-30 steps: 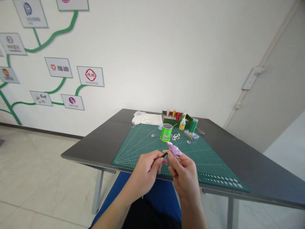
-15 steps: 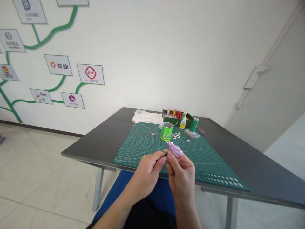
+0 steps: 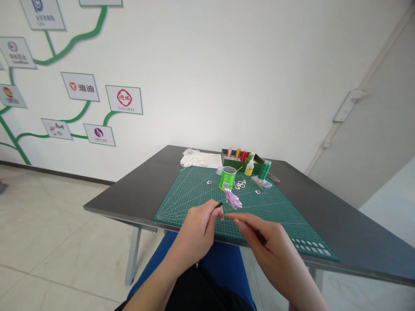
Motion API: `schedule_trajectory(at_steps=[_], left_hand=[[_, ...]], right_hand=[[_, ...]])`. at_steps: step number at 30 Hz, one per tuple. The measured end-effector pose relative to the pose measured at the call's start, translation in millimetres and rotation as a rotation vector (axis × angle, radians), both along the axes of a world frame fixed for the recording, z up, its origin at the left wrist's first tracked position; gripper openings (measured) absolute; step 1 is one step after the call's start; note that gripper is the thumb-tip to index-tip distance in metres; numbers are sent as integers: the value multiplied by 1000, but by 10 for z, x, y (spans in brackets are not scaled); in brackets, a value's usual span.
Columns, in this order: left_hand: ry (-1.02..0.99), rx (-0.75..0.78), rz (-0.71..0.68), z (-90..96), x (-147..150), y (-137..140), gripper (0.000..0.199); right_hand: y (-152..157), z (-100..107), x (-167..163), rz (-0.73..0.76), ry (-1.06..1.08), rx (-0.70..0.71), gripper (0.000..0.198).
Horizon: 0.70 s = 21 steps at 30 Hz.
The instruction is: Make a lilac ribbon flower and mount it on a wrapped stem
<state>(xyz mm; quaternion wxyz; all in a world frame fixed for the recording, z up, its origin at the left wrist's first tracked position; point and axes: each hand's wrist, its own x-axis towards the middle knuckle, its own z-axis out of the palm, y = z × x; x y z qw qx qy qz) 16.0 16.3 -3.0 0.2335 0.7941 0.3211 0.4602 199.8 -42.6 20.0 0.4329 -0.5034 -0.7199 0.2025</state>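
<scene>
My left hand (image 3: 198, 229) is closed in a pinch, with a short dark piece (image 3: 219, 204) showing between thumb and forefinger. Just beyond its fingertips stands a lilac artificial flower (image 3: 232, 198), apparently held by its thin stem, though the join is hard to make out. My right hand (image 3: 267, 239) is below and right of the flower, thumb and fingers pressed together near the left fingertips. Whatever lies in that pinch is too small to name. Both hands are over the near edge of the green cutting mat (image 3: 191, 194).
A green tin (image 3: 228, 178) stands beyond the flower, beside white-handled scissors (image 3: 240, 185). Farther back are a glue bottle (image 3: 249, 167), a box of thread spools (image 3: 238, 164), a green spool (image 3: 264, 169) and a white cloth (image 3: 205, 160). Small petal-like pieces (image 3: 209, 182) lie on the mat.
My right hand has let go of the flower head and moved down and right, its fingers now pinched below. The flower sits slightly farther left. My left hand has shifted a little left.
</scene>
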Motion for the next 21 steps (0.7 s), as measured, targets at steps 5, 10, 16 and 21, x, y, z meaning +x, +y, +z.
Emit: schedule_trajectory(at_steps=[5, 10, 16, 21], left_hand=[[76, 12, 45, -18, 42, 0, 31], [147, 76, 33, -78, 100, -4, 23], [178, 64, -27, -42, 118, -68, 22], [162, 71, -107, 23, 79, -90, 25]], right_hand=[[-168, 360, 75, 170, -234, -5, 37], [14, 804, 69, 387, -139, -25, 30], [603, 1148, 152, 452, -32, -281, 14], [1016, 999, 280, 543, -89, -284, 28]])
